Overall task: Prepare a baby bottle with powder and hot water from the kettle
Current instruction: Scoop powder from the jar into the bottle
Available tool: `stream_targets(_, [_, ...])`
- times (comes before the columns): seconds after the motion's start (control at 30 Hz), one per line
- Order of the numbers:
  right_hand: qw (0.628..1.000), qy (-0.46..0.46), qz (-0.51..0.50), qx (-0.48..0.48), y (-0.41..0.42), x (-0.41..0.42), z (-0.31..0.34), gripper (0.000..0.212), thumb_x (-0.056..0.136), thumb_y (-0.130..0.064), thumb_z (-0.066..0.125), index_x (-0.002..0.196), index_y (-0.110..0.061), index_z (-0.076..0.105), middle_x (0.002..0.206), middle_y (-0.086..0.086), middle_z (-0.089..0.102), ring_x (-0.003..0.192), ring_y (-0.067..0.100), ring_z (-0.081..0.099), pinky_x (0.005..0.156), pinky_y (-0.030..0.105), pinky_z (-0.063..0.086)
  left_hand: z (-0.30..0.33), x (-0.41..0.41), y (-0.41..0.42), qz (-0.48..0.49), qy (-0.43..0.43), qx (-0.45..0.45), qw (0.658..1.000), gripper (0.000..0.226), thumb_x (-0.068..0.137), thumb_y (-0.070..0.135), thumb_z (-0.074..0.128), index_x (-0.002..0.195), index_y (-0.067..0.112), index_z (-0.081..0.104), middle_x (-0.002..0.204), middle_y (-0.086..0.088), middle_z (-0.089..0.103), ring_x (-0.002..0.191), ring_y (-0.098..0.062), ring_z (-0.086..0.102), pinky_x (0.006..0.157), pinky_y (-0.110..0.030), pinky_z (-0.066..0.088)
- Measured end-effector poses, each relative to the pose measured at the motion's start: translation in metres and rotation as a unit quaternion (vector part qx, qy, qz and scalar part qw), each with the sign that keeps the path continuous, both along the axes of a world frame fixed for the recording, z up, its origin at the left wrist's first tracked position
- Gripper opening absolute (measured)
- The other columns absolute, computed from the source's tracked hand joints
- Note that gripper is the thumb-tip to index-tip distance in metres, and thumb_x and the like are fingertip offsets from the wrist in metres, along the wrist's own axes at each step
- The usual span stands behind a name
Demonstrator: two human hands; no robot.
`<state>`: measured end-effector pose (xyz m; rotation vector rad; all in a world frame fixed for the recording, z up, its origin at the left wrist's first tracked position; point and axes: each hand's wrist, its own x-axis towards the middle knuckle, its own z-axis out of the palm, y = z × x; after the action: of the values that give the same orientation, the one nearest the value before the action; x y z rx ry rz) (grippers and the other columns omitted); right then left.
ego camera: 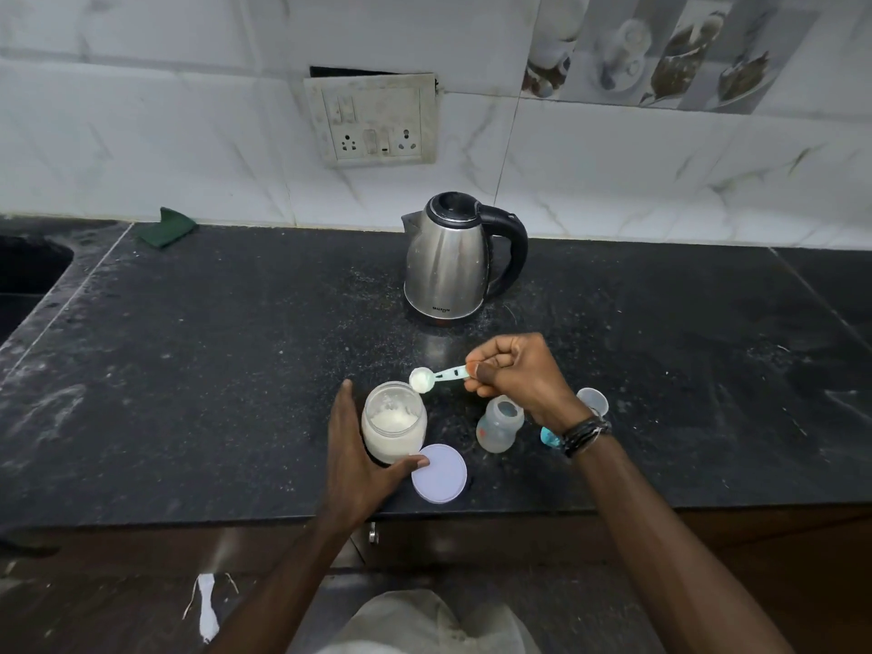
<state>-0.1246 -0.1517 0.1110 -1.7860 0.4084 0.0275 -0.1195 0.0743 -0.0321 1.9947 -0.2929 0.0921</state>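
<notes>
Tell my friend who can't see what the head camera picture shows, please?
A person's right hand holds a scoop of white powder above an open powder jar, which the left hand steadies. An open baby bottle stands right of the jar, a steel kettle behind.

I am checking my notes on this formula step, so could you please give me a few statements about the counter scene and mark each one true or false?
1. The right hand holds a scoop with white powder in its bowl. True.
2. The powder jar has its lid screwed on. False: the jar is open, and the lid lies flat on the counter beside it.
3. The left hand grips the jar. True.
4. The kettle is tilted over the baby bottle. False: it stands upright behind, untouched.
5. The baby bottle is open at the top. True.
</notes>
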Motion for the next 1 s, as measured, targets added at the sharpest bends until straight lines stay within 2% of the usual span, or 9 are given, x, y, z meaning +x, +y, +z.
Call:
stream_targets(0.13, [0.998,-0.017,-0.052,0.015,-0.026,-0.015,0.007,0.004,0.089,0.006,0.066,0.091,0.004,0.069,0.075,0.018,0.071,0.058,0.013,0.069,0.056,0.020,0.058,0.033,-0.012,-0.019,0.031,-0.162,0.018,0.986,0.133,0.060,0.060,0.085,0.157,0.010,0.008,0.167,-0.001,0.006,0.154,-0.029,0.008,0.125,-0.038,0.010])
stream_targets(0.2, [0.996,-0.028,-0.082,0.014,-0.040,-0.026,0.008,0.004,0.089,0.004,0.066,0.091,0.002,0.070,0.073,0.015,0.071,0.060,0.015,0.069,0.058,0.020,0.059,0.046,-0.017,-0.033,0.013,-0.233,0.002,0.973,0.125,0.063,0.044,0.091,0.150,-0.006,0.017,0.162,-0.022,0.018,0.152,-0.041,0.012,0.123,-0.047,0.015])
stream_targets(0.27, [0.994,-0.039,-0.105,0.010,-0.052,-0.036,0.010,0.004,0.089,0.003,0.068,0.090,0.000,0.071,0.071,0.012,0.071,0.060,0.013,0.069,0.058,0.020,0.058,0.054,-0.022,-0.050,-0.018,-0.260,-0.014,0.965,0.118,0.066,0.036,0.092,0.147,-0.009,0.020,0.157,-0.030,0.024,0.149,-0.046,0.016,0.121,-0.053,0.019])
stream_targets(0.37, [0.991,-0.045,-0.127,-0.011,-0.064,-0.047,0.009,0.005,0.087,0.001,0.071,0.091,-0.001,0.072,0.071,0.012,0.072,0.060,0.014,0.069,0.057,0.020,0.058,0.061,-0.028,-0.075,-0.071,-0.228,-0.049,0.970,0.108,0.073,0.036,0.087,0.148,-0.008,0.023,0.159,-0.023,0.025,0.151,-0.039,0.016,0.122,-0.051,0.020])
stream_targets(0.47, [0.988,-0.047,-0.145,-0.041,-0.071,-0.054,0.003,0.005,0.086,-0.001,0.073,0.091,-0.004,0.073,0.072,0.012,0.073,0.062,0.016,0.070,0.058,0.023,0.057,0.060,-0.029,-0.095,-0.101,-0.183,-0.059,0.976,0.105,0.076,0.034,0.086,0.150,-0.008,0.025,0.161,-0.016,0.026,0.153,-0.028,0.018,0.123,-0.038,0.019])
stream_targets(0.63, [0.983,-0.040,-0.159,-0.083,-0.073,-0.058,-0.005,0.004,0.087,-0.004,0.073,0.088,-0.008,0.074,0.075,0.013,0.075,0.064,0.017,0.071,0.061,0.027,0.058,0.033,-0.021,-0.113,-0.133,-0.048,-0.005,0.990,0.104,0.079,0.046,0.076,0.157,0.012,0.017,0.164,0.001,0.019,0.153,-0.008,0.011,0.124,-0.034,0.018])
stream_targets(0.8, [0.978,-0.038,-0.149,-0.143,-0.068,-0.055,-0.010,0.006,0.088,-0.004,0.072,0.085,-0.009,0.074,0.073,0.008,0.075,0.062,0.016,0.071,0.061,0.024,0.059,0.021,-0.011,-0.126,-0.150,0.035,0.051,0.987,0.100,0.076,0.030,0.085,0.154,0.008,0.026,0.159,-0.011,0.033,0.147,-0.025,0.030,0.119,-0.044,0.029])
stream_targets(0.9, [0.971,-0.041,-0.134,-0.195,-0.066,-0.054,-0.013,0.010,0.086,-0.004,0.073,0.082,-0.013,0.074,0.070,0.002,0.073,0.059,0.010,0.070,0.060,0.024,0.058,0.016,-0.005,-0.131,-0.155,0.030,0.064,0.985,0.091,0.072,0.028,0.088,0.146,0.003,0.041,0.147,-0.015,0.048,0.138,-0.031,0.043,0.112,-0.048,0.037])
stream_targets(1.0, [0.956,-0.057,-0.104,-0.268,-0.062,-0.053,-0.015,0.011,0.084,-0.006,0.075,0.082,-0.017,0.075,0.068,-0.005,0.071,0.064,0.011,0.070,0.069,0.032,0.060,0.010,-0.001,-0.135,-0.164,-0.001,0.080,0.983,0.076,0.069,0.030,0.088,0.131,0.004,0.053,0.129,-0.015,0.059,0.123,-0.036,0.054,0.102,-0.053,0.045])
